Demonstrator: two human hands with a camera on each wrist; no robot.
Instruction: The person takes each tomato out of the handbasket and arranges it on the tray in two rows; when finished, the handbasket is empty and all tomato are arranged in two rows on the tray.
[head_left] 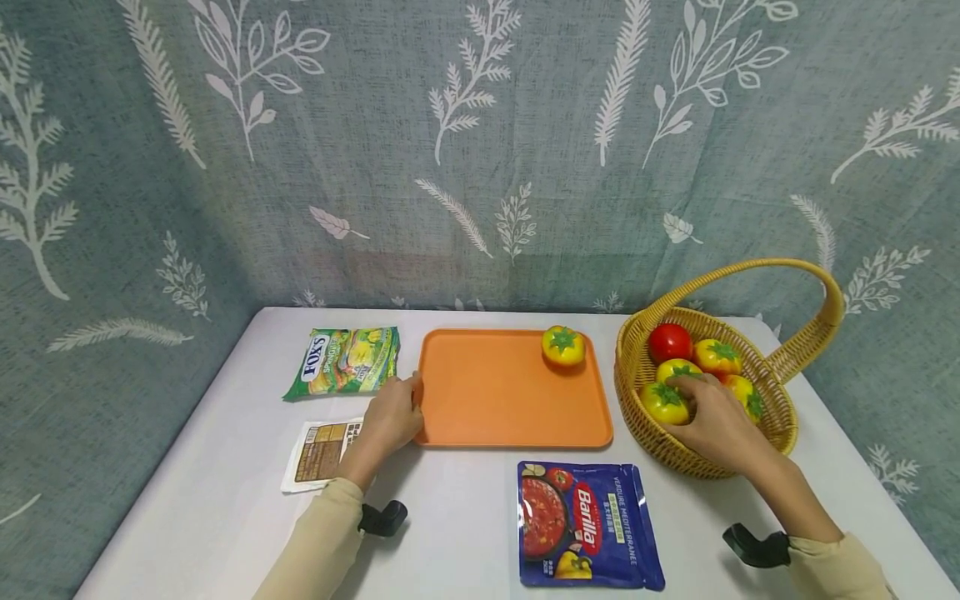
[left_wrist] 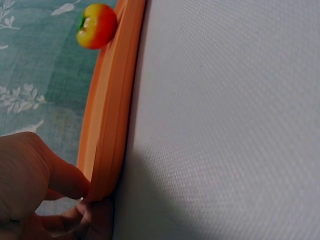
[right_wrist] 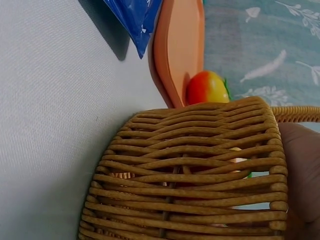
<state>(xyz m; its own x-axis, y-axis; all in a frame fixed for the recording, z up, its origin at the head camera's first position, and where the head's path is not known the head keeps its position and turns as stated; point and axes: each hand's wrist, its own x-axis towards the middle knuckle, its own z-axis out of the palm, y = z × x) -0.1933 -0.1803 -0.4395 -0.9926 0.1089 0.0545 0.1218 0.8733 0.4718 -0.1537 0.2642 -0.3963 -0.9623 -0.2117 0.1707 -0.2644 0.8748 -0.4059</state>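
My left hand (head_left: 393, 412) pinches the left rim of an orange tray (head_left: 487, 392), thumb above and fingers beneath in the left wrist view. On the tray's back right corner sits a yellow persimmon (head_left: 563, 346) with a green calyx, its side reddish in the wrist views. My right hand (head_left: 716, 421) reaches into a wicker basket (head_left: 637, 425), thumb and fingers around a yellow persimmon (head_left: 663, 405) at the basket's left front. Several more persimmons (head_left: 717, 357) and a red tomato (head_left: 670, 342) lie in there. The basket's wall hides most of that grip in the right wrist view.
A green Fox's candy bag (head_left: 348, 362) lies left of the tray, with a white and brown packet (head_left: 322, 454) in front of it, partly behind my left arm. A blue Barilla pouch (head_left: 588, 525) lies near the front. The basket's tall handle (head_left: 750, 265) arches over it.
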